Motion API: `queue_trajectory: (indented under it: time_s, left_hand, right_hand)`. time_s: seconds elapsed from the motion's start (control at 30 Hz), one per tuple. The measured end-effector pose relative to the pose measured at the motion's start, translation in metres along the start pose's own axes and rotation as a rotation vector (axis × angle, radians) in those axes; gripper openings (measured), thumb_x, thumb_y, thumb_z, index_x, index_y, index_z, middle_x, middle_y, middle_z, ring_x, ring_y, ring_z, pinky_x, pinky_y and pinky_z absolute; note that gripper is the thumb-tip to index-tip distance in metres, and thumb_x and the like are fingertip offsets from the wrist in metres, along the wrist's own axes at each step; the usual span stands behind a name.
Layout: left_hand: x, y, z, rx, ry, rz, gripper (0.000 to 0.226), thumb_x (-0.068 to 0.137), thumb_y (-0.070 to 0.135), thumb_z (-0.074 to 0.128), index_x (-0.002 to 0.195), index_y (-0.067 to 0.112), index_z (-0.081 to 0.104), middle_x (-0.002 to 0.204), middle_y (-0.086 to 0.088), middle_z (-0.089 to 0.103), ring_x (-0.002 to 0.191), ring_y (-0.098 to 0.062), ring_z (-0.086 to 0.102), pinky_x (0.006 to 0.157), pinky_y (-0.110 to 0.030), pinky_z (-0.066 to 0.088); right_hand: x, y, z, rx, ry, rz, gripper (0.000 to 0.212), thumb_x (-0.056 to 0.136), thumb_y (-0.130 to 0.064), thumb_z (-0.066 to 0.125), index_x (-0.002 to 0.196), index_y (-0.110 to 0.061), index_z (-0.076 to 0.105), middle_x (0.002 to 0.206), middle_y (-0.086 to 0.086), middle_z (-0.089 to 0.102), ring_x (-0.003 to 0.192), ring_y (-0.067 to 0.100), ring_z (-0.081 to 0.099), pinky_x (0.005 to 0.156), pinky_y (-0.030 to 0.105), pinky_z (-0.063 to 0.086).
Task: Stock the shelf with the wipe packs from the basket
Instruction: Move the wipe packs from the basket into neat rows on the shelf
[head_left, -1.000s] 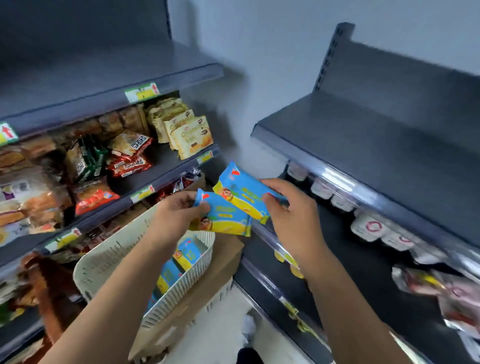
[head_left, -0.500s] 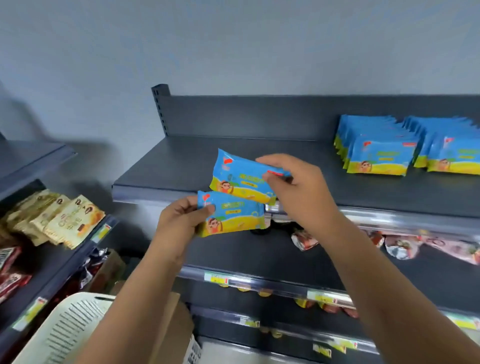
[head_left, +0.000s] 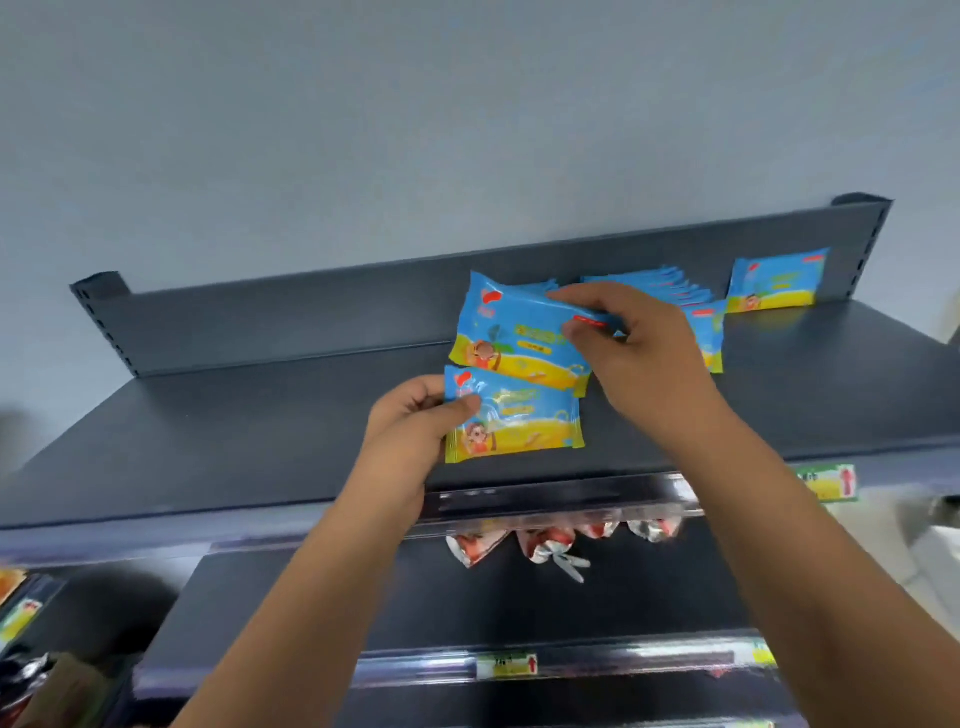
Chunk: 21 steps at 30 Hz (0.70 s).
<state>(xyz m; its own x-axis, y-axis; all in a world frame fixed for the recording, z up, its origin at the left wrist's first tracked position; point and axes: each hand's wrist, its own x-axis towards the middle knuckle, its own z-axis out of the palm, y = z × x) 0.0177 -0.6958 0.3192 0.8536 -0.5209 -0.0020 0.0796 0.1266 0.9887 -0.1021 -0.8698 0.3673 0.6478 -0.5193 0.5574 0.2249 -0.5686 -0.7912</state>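
1. Nearest, below the working level, a lower shelf (head_left: 467, 613) carries red-and-silver snack packets (head_left: 540, 545) hanging just under the top shelf's front edge; they play no part in this job. The basket is out of view.

2. Next up, the left hand (head_left: 410, 431) is clamped on the left end of one wipe pack (head_left: 519, 415), thumb on its face and fingers behind, holding it face-out over the front half of the top shelf (head_left: 208, 447). Whether its bottom edge touches the shelf I cannot tell.

3. Just beyond, the right hand (head_left: 623, 338) is closed on the upper right corner of a second wipe pack (head_left: 509, 338), which sits tilted directly above the first and appears to overlap its top edge.

4. Farther back, rows of stocked packs (head_left: 660, 288) stand near the shelf's back panel, partly hidden by the right hand, and one lone pack (head_left: 774, 280) leans against the panel to the right.

5. My reading: this is the placing step, with two packs brought up together. The next move calls for standing the right-hand pack at the front of the existing row, face out, then releasing it before the left-hand pack goes in beside or in front of it.
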Motion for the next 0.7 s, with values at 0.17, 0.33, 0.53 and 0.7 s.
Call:
queue_trajectory:
  time_s: [0.17, 0.33, 0.53, 0.7]
  left_hand:
    - [0.020, -0.017, 0.093, 0.009, -0.075, 0.029, 0.022, 0.089, -0.001, 0.074, 0.111, 0.002, 0.075, 0.111, -0.014, 0.078, 0.107, -0.035, 0.074, 0.098, -0.053, 0.058]
    - [0.042, -0.033, 0.155, 0.045, -0.069, 0.032, 0.017, 0.088, 0.001, 0.077, 0.104, 0.007, 0.078, 0.106, -0.012, 0.079, 0.105, -0.032, 0.075, 0.100, -0.053, 0.057]
    - [0.056, -0.049, 0.206, 0.185, 0.055, 0.067, 0.007, 0.095, 0.009, 0.072, 0.101, 0.012, 0.072, 0.100, -0.006, 0.077, 0.096, -0.023, 0.075, 0.080, -0.033, 0.063]
    - [0.070, -0.058, 0.225, 0.316, 0.103, 0.138, 0.005, 0.092, 0.016, 0.073, 0.096, 0.018, 0.070, 0.095, -0.002, 0.074, 0.093, -0.022, 0.072, 0.087, -0.047, 0.061]
  right_hand:
    - [0.019, 0.029, -0.072, -0.038, 0.103, -0.008, 0.031, 0.096, -0.006, 0.062, 0.111, -0.031, 0.073, 0.104, -0.017, 0.073, 0.095, -0.003, 0.066, 0.074, 0.010, 0.049]
    - [0.030, 0.054, -0.121, -0.082, 0.104, 0.006, 0.032, 0.096, -0.004, 0.062, 0.106, -0.033, 0.071, 0.102, -0.021, 0.071, 0.090, -0.009, 0.063, 0.077, 0.010, 0.048]
    - [0.034, 0.079, -0.154, -0.102, 0.140, 0.065, 0.029, 0.097, -0.005, 0.062, 0.108, -0.029, 0.073, 0.098, -0.024, 0.069, 0.087, -0.008, 0.063, 0.075, 0.010, 0.048]
    - [0.033, 0.091, -0.163, -0.108, 0.155, 0.073, 0.028, 0.098, -0.005, 0.062, 0.110, -0.027, 0.073, 0.099, -0.023, 0.069, 0.087, -0.009, 0.063, 0.073, 0.008, 0.046]
